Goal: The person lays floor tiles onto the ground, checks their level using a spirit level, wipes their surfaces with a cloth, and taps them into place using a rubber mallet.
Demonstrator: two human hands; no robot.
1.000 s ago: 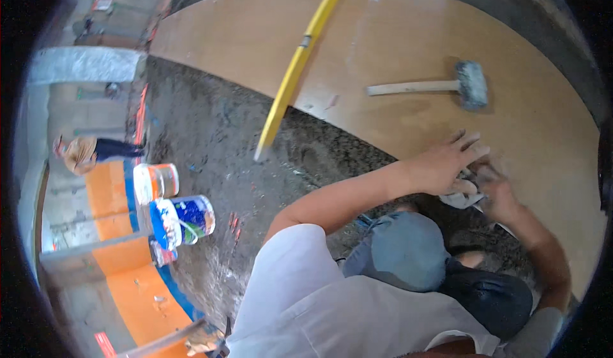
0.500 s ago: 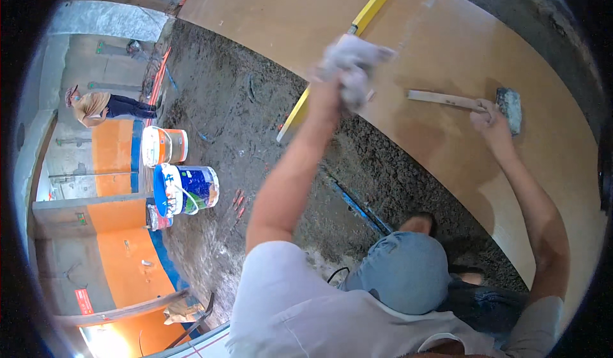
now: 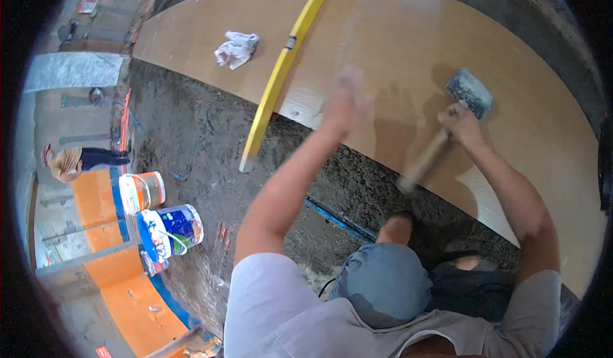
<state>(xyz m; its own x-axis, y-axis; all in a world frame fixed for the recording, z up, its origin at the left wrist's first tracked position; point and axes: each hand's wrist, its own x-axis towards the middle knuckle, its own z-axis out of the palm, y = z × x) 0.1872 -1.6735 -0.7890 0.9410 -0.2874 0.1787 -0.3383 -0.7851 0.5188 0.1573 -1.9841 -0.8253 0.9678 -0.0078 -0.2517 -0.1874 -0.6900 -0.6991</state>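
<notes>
My right hand (image 3: pixel 461 123) grips the mallet (image 3: pixel 471 92) by its wooden handle, close to the rubber head, over the tan board (image 3: pixel 527 122). The handle angles down-left, blurred toward its end. My left hand (image 3: pixel 345 106) is raised near the board's edge, right of the yellow level (image 3: pixel 278 77); motion blurs its fingers, and nothing can be made out in it. The level lies across the board, its end reaching over the dark wet mortar (image 3: pixel 198 128). A crumpled white cloth (image 3: pixel 236 50) rests on the board left of the level.
Two paint buckets, orange-white (image 3: pixel 143 193) and blue-white (image 3: pixel 179 230), stand at left by an orange-and-blue wall (image 3: pixel 128 275). Another person (image 3: pixel 70 163) stands beyond them. A blue pipe (image 3: pixel 338 221) runs through the mortar beside my foot.
The cloth has left my left hand for the board beyond the level. My right hand has taken hold of the mallet and lifted it, swinging the handle down-left.
</notes>
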